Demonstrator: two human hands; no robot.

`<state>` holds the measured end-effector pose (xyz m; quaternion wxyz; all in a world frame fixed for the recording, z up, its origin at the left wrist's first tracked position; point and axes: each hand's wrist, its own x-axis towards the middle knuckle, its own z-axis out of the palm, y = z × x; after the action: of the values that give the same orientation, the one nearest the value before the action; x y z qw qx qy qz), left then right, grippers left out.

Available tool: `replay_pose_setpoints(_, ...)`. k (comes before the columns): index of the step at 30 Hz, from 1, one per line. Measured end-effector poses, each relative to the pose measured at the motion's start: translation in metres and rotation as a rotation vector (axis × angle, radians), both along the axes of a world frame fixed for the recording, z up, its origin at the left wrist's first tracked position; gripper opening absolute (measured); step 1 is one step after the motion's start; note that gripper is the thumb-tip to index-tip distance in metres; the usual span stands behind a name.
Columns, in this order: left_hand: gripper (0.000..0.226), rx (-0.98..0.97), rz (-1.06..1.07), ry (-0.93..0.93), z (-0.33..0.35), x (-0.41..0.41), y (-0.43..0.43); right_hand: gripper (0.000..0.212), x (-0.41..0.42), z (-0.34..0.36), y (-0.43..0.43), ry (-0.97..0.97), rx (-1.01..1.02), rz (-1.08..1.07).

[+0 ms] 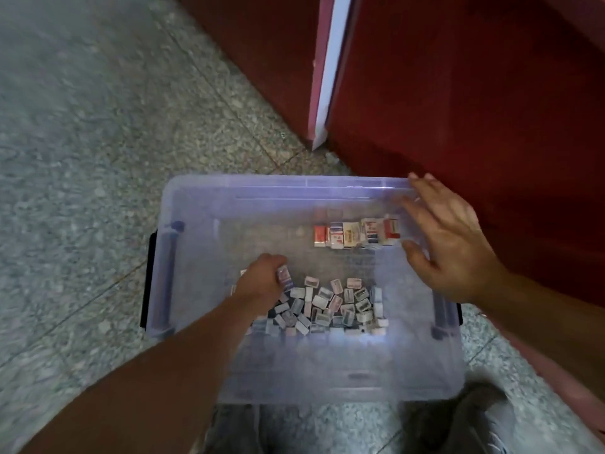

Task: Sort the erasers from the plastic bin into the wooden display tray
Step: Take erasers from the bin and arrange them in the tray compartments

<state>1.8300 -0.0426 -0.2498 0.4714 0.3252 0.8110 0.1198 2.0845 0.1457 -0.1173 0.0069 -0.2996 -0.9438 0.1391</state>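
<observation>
A clear plastic bin point(196, 204) stands on the floor in front of me. Several small wrapped erasers point(330, 306) lie in a loose pile at its near side. A short row of erasers point(357, 234) stands upright near the far right corner. My left hand point(262, 283) is inside the bin with its fingers curled round an eraser point(284, 278) at the left of the pile. My right hand point(448, 244) hovers with spread fingers over the bin's right side, next to the upright row. No wooden tray is in view.
The bin rests on a speckled grey stone floor point(98, 142). Dark red cabinet panels point(458, 93) with a white edge strip point(330, 77) rise just behind and right of the bin. My shoe point(465, 421) shows below the bin's near edge.
</observation>
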Motion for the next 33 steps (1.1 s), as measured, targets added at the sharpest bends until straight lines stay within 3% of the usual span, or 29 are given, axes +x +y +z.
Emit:
replay_pose_setpoints(2, 0.024, -0.082, 0.018, -0.091, -0.029, -0.001, -0.004, 0.066, -0.001, 0.000, 0.000, 0.023, -0.002, -0.004)
replay_pose_setpoints(3, 0.021, -0.138, 0.128, -0.189, -0.033, 0.002, -0.001, 0.066, -0.001, 0.000, 0.000, 0.029, -0.005, -0.010)
replay_pose_setpoints(5, 0.013, -0.124, 0.098, -0.185, -0.028, 0.000, 0.000, 0.064, -0.002, -0.001, 0.000, 0.029, -0.007, -0.012)
replay_pose_setpoints(8, 0.021, -0.023, -0.079, -0.040, -0.018, 0.003, -0.001, 0.061, -0.001, -0.002, 0.001, 0.042, -0.014, -0.016)
replay_pose_setpoints(10, 0.022, 0.034, -0.030, -0.037, -0.018, 0.000, 0.002, 0.060, -0.002, -0.003, 0.001, 0.060, -0.014, -0.013)
replay_pose_setpoints(14, 0.007, 0.160, 0.274, -0.030, -0.012, 0.004, 0.023, 0.060, -0.001, -0.004, 0.001, 0.088, -0.020, -0.014)
replay_pose_setpoints(23, 0.018, 0.219, 0.891, -0.422, -0.008, 0.065, 0.093, 0.057, 0.000, -0.007, 0.003, 0.119, -0.021, -0.007)
replay_pose_setpoints(28, 0.020, 0.158, 1.069, -0.530, -0.010, 0.064, 0.098, 0.057, 0.000, -0.008, 0.004, 0.128, -0.032, -0.003)
replay_pose_setpoints(33, 0.011, 0.214, 1.218, -0.488, -0.008, 0.072, 0.096, 0.055, 0.001, -0.009, 0.004, 0.135, -0.047, 0.000)
